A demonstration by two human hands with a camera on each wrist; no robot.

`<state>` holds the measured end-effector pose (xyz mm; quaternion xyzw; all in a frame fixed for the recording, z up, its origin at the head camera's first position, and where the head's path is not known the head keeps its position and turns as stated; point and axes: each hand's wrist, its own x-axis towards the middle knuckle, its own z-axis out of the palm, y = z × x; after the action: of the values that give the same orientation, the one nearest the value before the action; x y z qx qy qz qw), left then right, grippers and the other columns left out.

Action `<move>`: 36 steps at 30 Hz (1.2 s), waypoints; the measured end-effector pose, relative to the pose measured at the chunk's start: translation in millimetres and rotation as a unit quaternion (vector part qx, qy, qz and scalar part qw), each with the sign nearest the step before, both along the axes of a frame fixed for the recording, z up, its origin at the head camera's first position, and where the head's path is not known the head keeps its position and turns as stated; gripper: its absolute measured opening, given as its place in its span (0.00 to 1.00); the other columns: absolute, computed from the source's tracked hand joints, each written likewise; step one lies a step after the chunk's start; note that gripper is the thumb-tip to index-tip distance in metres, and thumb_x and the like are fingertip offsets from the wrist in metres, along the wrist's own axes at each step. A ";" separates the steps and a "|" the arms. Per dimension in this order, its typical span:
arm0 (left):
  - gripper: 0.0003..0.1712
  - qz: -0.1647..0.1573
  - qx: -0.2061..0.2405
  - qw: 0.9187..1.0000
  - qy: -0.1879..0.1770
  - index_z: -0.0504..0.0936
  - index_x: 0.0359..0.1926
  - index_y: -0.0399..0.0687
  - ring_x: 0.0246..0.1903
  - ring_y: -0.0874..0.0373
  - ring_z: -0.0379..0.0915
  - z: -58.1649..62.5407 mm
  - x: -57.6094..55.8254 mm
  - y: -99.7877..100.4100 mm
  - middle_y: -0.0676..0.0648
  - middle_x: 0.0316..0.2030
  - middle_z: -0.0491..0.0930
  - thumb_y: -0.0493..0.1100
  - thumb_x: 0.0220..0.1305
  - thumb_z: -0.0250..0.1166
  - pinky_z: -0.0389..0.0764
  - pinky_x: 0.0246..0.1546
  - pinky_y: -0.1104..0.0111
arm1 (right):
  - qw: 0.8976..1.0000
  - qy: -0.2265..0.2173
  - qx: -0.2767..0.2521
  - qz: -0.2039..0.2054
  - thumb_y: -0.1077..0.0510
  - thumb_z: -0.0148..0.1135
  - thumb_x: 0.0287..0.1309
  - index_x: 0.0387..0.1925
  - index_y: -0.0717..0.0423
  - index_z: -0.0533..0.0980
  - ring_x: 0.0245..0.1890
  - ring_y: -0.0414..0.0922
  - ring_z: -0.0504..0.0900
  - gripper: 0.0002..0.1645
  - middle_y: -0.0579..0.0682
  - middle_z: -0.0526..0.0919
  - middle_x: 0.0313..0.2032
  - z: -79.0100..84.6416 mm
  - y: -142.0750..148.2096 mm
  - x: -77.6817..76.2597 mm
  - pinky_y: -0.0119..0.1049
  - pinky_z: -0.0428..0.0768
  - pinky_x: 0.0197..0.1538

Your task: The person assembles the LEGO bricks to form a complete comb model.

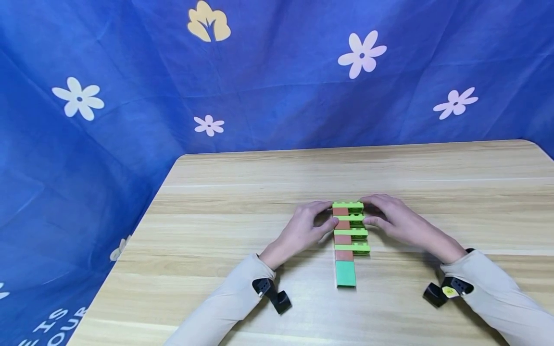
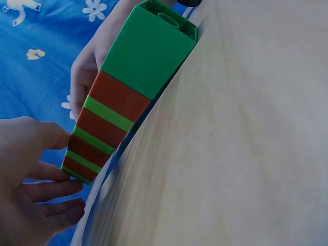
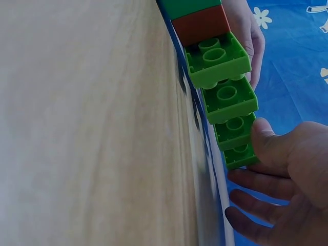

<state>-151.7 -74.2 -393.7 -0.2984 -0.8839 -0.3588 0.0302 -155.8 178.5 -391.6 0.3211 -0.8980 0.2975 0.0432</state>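
A stack of toy building bricks (image 1: 344, 239) lies lengthwise on the table. Reddish-brown bricks (image 2: 121, 95) alternate with several light green plates (image 3: 225, 96), which stick out to the right with their hollow undersides toward me. A dark green brick (image 1: 345, 273) forms the near end, its open bottom showing in the left wrist view. At the far end, my left hand (image 1: 304, 225) holds the stack's left side, thumb on the side and index finger at the last plate. My right hand (image 1: 397, 222) grips the projecting ends of the far plates between thumb and index finger.
The wooden table (image 1: 242, 192) has a rounded far left corner. Behind and left of it hangs a blue cloth (image 1: 277, 72) with flower prints. A black wrist camera (image 1: 272, 295) sits at the left cuff, another black camera (image 1: 447, 290) at the right cuff.
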 end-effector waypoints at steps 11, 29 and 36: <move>0.27 0.002 -0.006 1.000 -0.011 0.74 0.61 0.34 0.60 0.49 0.70 -0.4 -0.6 1.0 0.40 0.58 0.76 0.47 0.67 0.62 0.68 0.64 0.64 | 1.000 -0.003 0.003 -0.002 0.58 0.62 0.62 0.59 0.67 0.71 0.58 0.62 0.73 0.26 0.64 0.77 0.55 -0.8 1.0 1.3 0.59 0.70 0.60; 0.27 -0.006 -0.007 1.000 -0.020 0.74 0.61 0.34 0.60 0.50 0.70 -3.1 -1.0 1.3 0.40 0.58 0.76 0.45 0.66 0.62 0.68 0.64 0.66 | 1.000 -0.007 0.011 -0.009 0.57 0.62 0.62 0.59 0.66 0.71 0.57 0.62 0.73 0.26 0.64 0.77 0.55 -5.8 1.2 2.8 0.59 0.70 0.61; 0.27 0.001 -0.016 1.000 -0.022 0.73 0.62 0.35 0.60 0.49 0.71 -3.1 -0.8 0.6 0.39 0.57 0.76 0.46 0.67 0.61 0.69 0.63 0.65 | 1.000 -0.006 0.008 -0.008 0.57 0.62 0.62 0.58 0.66 0.71 0.57 0.62 0.74 0.26 0.63 0.77 0.54 -6.1 0.9 3.2 0.59 0.70 0.60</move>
<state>-152.5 -73.5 -396.8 -0.2897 -0.8904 -0.3509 0.0066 -152.6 179.4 -397.7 0.3124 -0.9032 0.2919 0.0378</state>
